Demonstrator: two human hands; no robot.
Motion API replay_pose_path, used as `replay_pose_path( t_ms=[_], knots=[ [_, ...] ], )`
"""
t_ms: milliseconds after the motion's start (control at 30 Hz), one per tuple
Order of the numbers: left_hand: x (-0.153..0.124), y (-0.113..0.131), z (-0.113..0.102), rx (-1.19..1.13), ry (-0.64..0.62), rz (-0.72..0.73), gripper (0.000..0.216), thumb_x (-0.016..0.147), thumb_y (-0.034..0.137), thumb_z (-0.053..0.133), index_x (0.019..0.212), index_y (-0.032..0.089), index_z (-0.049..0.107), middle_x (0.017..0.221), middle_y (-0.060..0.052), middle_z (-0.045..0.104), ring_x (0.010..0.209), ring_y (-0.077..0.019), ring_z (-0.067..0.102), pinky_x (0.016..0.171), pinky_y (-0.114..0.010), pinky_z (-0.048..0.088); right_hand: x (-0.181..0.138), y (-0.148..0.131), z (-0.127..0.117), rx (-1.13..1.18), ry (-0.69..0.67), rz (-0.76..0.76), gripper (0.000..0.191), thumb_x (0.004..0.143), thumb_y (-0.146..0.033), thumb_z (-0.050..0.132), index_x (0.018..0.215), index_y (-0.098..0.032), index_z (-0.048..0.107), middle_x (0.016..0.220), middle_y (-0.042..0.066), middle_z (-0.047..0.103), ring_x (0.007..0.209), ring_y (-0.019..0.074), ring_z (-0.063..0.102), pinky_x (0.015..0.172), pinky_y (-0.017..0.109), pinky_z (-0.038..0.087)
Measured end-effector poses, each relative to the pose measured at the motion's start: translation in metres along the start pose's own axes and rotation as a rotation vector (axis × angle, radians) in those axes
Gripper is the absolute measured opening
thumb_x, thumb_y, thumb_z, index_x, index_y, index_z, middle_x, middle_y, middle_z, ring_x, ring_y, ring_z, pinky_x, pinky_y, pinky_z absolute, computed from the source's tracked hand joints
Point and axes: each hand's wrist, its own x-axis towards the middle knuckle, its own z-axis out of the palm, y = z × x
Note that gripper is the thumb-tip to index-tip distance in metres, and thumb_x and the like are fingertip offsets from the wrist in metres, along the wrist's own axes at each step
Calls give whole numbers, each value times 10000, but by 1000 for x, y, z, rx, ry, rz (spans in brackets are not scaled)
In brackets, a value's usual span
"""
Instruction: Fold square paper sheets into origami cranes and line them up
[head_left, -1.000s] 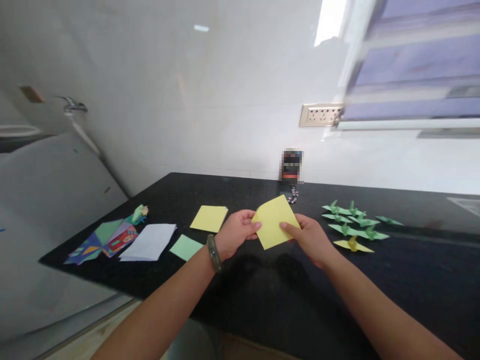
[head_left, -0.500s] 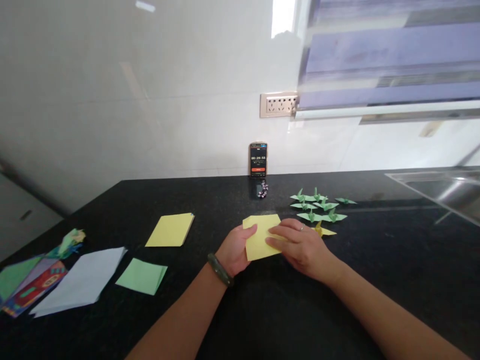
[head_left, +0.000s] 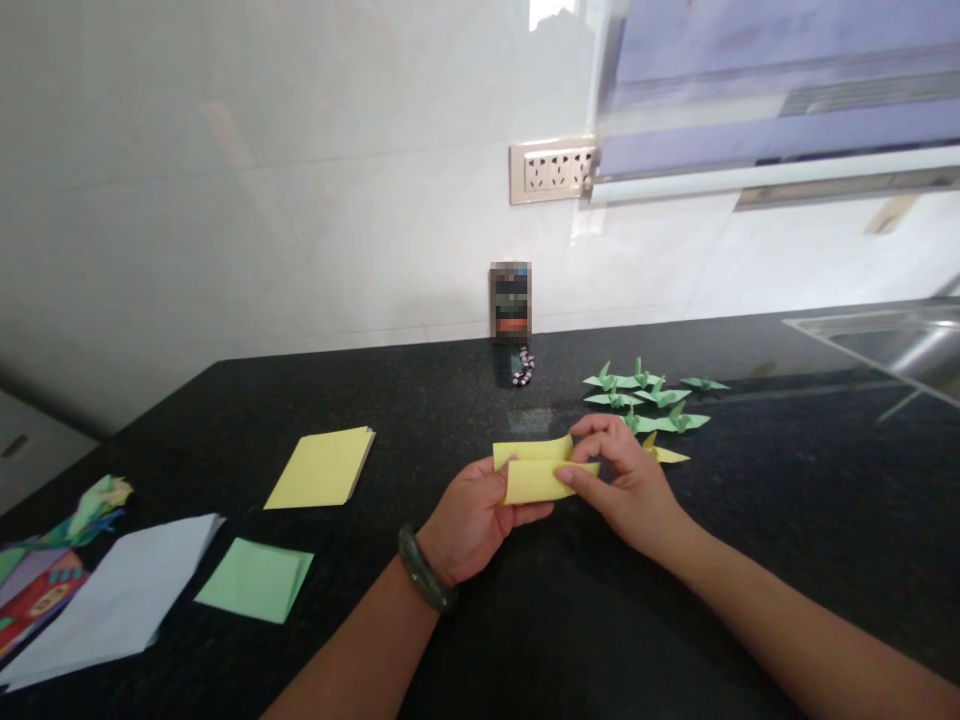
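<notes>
Far left, cut off by the frame edge: patterned paper (head_left: 37, 590) and a small folded figure (head_left: 97, 497), too blurry to read properly. Next along on the black counter (head_left: 420, 400): white sheets (head_left: 112, 600), a green sheet (head_left: 255, 580), then a stack of yellow paper (head_left: 321, 468) lying flat.

Middle: left hand (head_left: 471, 520), bracelet (head_left: 424, 570) at the wrist, closed on the left end of the yellow sheet (head_left: 536, 470), thumb on top. Sheet folded over on itself, long axis running left to right, roughly parallel to the counter's front edge, held just above the counter, in front of the body. Open edge or crease toward the wall? Can't tell. Right hand (head_left: 626, 480) pinching the right end between thumb and fingers, hiding that corner.

Behind, against the wall: a phone (head_left: 511, 300), screen blurred out, with a beaded thing (head_left: 523, 367) at its foot. Right of the hands: a cluster of green paper cranes (head_left: 645, 395), plus a yellow one (head_left: 664, 453) partly hidden by the right hand. Far right: a metal sink (head_left: 885, 340), cropped.
</notes>
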Motion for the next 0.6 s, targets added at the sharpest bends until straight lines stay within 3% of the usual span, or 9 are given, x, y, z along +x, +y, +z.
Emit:
replay_pose_path(
  t_ms=[67,233,333,433,533,600],
  knots=[
    [0,-3,0,3,-16,7,250,805,208,520,1012,106,615,1038,-126,634,880,-211,613,748,-348,508,-1,1,1,77,14,103,166,732,-310,630,664,-179,555,966,76,548,949,205,521,790,331,425],
    [-2,-6,-3,171,41,97,425,724,475,586,972,130,608,971,-104,641,822,-210,607,639,-312,515,-4,-7,0,82,-174,243,180,752,-313,600,655,-184,520,632,-12,533,596,124,492,548,238,386],
    [-4,-6,-1,434,76,161,398,576,326,755,886,123,613,791,-35,637,659,-121,570,563,-208,459,-7,-11,0,27,-186,220,155,732,-287,622,648,-187,539,621,-14,539,599,124,494,567,246,384],
    [-5,-6,4,581,172,165,266,621,270,719,792,102,604,666,-9,595,571,-94,521,516,-200,428,-8,-12,3,263,-141,334,174,711,-306,641,820,-220,537,691,-11,569,619,134,528,558,249,417],
    [-4,-5,6,591,228,191,239,662,282,672,795,100,592,683,-19,595,603,-117,535,537,-230,453,-6,-15,5,646,-123,512,515,647,-317,695,1075,-264,413,739,-22,596,620,139,563,539,249,449],
    [-3,-5,5,592,244,212,219,685,285,645,791,103,588,680,-18,590,608,-119,534,546,-236,457,-4,-18,5,699,-160,605,504,609,-331,722,1030,-231,462,740,-13,603,589,122,547,482,218,423]
  ],
)
